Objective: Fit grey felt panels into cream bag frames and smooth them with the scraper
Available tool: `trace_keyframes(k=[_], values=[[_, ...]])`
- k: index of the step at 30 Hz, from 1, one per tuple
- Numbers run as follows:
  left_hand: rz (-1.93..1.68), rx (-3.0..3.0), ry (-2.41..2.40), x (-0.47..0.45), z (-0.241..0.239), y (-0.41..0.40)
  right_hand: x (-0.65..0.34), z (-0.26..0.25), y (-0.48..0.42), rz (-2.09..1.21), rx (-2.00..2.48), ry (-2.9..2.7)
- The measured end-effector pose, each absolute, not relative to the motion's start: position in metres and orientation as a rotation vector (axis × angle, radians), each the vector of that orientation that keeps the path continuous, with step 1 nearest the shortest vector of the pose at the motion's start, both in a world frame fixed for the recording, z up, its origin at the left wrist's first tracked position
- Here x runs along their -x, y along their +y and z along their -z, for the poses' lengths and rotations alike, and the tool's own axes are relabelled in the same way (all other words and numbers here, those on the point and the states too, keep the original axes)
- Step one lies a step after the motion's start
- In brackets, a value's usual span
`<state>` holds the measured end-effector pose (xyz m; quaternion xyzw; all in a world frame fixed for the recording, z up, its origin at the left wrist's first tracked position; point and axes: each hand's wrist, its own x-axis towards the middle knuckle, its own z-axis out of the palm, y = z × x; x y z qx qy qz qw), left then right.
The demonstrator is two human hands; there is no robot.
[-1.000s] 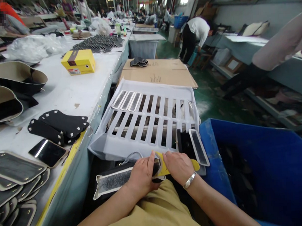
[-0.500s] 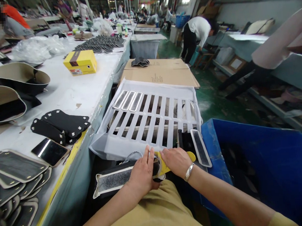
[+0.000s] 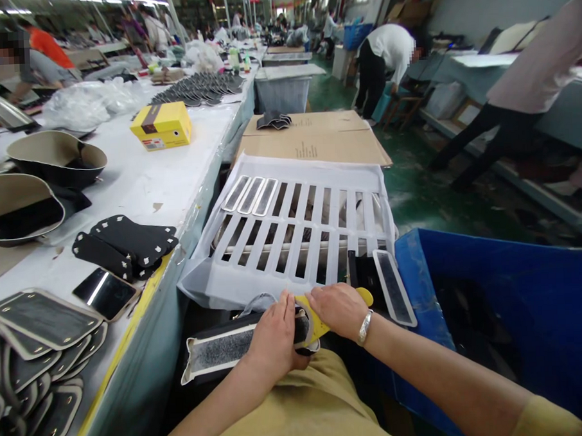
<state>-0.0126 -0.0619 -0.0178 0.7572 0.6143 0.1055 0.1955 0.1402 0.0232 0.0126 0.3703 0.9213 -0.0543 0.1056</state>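
In the head view, my left hand (image 3: 273,334) is closed over the right end of a long black piece with a grey strip (image 3: 220,354) and whitish edges, which lies across my lap. My right hand (image 3: 339,311) grips a flat yellow tool (image 3: 317,329), whose rounded end shows beyond the hand. The tool's other end rests at the black piece's open end, right by my left fingertips. What lies under both palms is hidden. A dark strip with a pale border (image 3: 394,288) leans beside a black object (image 3: 363,272) to the right.
A white slotted tray (image 3: 212,287) holds several pale-edged strips (image 3: 250,195). Behind it lies cardboard (image 3: 316,140). A blue bin (image 3: 419,289) stands at right. The left table (image 3: 168,165) bears a yellow box (image 3: 161,126), a phone (image 3: 106,294) and black panels (image 3: 47,318). People work farther off.
The view has shifted slightly, so most things sit a little farther right. My left fingers are closer together now. Both hands keep their hold.
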Motion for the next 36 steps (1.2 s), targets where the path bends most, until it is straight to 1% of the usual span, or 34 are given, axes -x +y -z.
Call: trace_keyframes(k=[7,15,22,30,36], values=[[-0.404,-2.145,1.76,0.013,0.024,-0.068,-0.141,-0.016,0.027,0.165,-0.935,2.771],[-0.353,-2.154,1.793,0.012,0.019,-0.071,-0.14,-0.013,0.029,0.152,-0.892,2.785],[-0.402,-2.168,1.789,0.012,0.022,-0.073,-0.139,-0.013,0.027,0.183,-1.016,2.744],[-0.407,-2.194,1.799,0.014,0.02,-0.073,-0.141,-0.011,0.027,0.153,-0.977,2.788],[-0.422,-2.223,1.77,0.016,0.021,-0.073,-0.141,-0.009,0.025,0.153,-1.083,2.762]])
